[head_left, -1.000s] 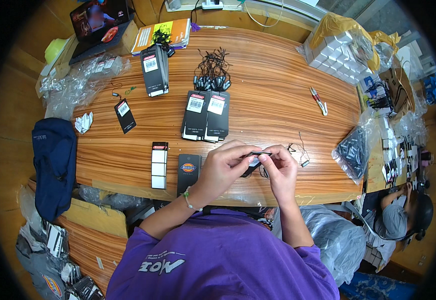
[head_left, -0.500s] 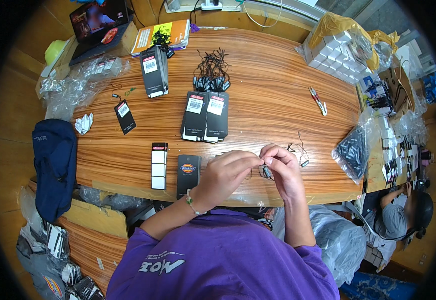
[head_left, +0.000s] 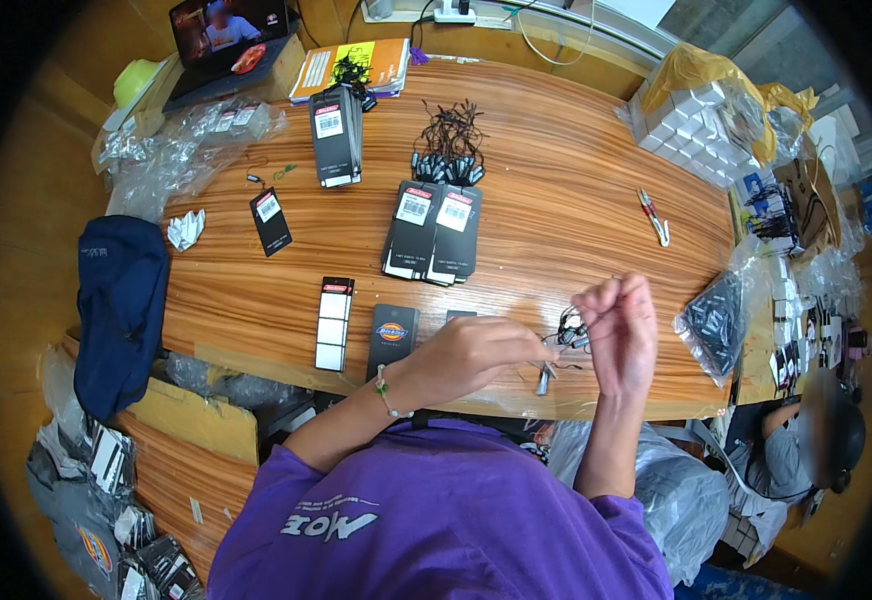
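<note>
My left hand (head_left: 471, 355) is low over the front of the table, its fingertips pinched at a thin tag cord (head_left: 544, 378) with a grey end piece below them. Part of a dark tag (head_left: 461, 315) shows behind that hand. To the right, my right hand (head_left: 621, 325) is raised with curled fingers; whatever they hold is too small to make out. Loose black cords (head_left: 571, 328) with grey end pieces lie between the hands. Left of my left hand are a black hang tag (head_left: 393, 335) with an oval emblem and a strip of white labels (head_left: 334, 325).
Two stacks of corded black tags (head_left: 431, 235) lie mid-table, with another stack (head_left: 336, 145) behind. Snips (head_left: 654, 217), a bag of dark pieces (head_left: 713, 315) and white boxes (head_left: 691, 125) are on the right. A laptop (head_left: 231, 45) stands far left. Another person (head_left: 791, 450) sits at far right.
My hands have come apart: the right moved right and up, the left stays low with the cord. The whole view has shifted slightly.
</note>
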Tool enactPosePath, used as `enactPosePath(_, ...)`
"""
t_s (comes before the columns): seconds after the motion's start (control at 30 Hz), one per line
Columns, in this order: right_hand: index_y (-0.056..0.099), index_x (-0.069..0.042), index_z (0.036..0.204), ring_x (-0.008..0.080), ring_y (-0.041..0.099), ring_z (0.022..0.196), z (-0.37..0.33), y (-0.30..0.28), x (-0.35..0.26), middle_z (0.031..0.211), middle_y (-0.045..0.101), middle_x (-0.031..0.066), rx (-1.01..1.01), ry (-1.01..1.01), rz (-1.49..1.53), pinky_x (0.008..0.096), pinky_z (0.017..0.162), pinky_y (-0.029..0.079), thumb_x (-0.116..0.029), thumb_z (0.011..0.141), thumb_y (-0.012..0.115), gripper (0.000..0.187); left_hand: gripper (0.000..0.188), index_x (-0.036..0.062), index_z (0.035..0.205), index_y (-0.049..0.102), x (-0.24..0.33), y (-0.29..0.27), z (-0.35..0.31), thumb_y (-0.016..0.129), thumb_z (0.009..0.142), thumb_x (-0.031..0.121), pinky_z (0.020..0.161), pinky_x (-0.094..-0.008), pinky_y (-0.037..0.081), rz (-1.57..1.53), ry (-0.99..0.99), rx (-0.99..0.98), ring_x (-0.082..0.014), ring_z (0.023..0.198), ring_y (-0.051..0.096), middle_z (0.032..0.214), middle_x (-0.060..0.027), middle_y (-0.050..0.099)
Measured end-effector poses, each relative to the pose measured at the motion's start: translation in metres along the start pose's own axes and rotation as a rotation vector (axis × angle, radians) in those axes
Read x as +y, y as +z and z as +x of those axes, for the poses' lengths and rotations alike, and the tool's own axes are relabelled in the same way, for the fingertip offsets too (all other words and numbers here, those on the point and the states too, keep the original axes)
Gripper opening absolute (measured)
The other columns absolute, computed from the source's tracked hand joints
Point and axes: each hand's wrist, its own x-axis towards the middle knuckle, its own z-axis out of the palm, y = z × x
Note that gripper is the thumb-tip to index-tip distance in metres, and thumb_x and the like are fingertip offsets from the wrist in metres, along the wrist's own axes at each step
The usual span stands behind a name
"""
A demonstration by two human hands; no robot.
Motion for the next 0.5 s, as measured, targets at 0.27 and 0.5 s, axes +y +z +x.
enactPosePath(0.27, 0.05, -0.007, 0.092, 0.0108, 0.04, 0.058, -0.01, 0.01, 0.005, 0.063, 0.045, 0.0012, -0.202, 0.032, 0.054, 0.0277, 0.058, 0.034, -0.018, 0.09, 0.053, 0.011, 0.042, 0.0068, 0.116, 0.056, -0.002, -0.012, -0.022, 0.066, 0.075, 0.007, 0.084, -0.0316, 0.047, -0.097, -0.269, 0.071, -0.0229, 0.099, 0.058, 0.11, -0.0094, 0.06)
enactPosePath(0.5, 0.049, -0.004, 0.109, 0.0125, 0.047, 0.066, -0.021, 0.0, 0.002, 0.072, 0.052, 0.005, -0.101, 0.03, -0.254, 0.0303, 0.067, 0.041, -0.012, 0.087, 0.056, 0.025, 0.04, 0.0102, 0.117, 0.057, -0.018, -0.119, -0.083, 0.065, 0.078, 0.016, 0.098, -0.0345, 0.035, 0.349, -0.735, 0.151, -0.0255, 0.115, 0.046, 0.12, -0.012, 0.053)
